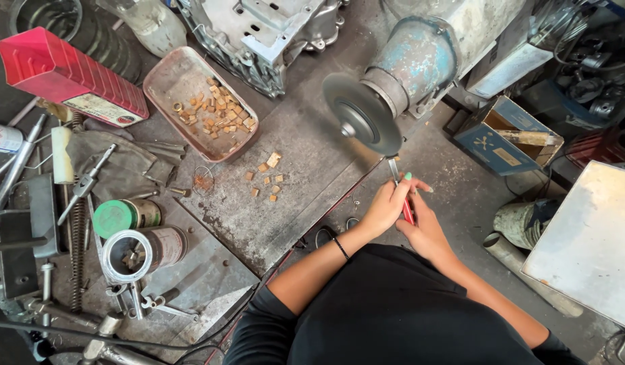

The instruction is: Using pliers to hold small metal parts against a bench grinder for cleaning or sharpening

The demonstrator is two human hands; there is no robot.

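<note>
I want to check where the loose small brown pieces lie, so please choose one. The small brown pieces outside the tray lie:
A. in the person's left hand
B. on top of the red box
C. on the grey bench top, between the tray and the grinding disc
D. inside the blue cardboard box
C: the loose brown pieces lie on the bench top, right of the tray and left of the grinding disc.

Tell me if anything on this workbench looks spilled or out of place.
A handful of small tan blocks lies loose on the metal bench top, outside the pink tray that holds the rest. Nearby, a tin can lies on its side. Both hands, left hand and right hand, hold red-handled pliers at the grinding disc.
</note>
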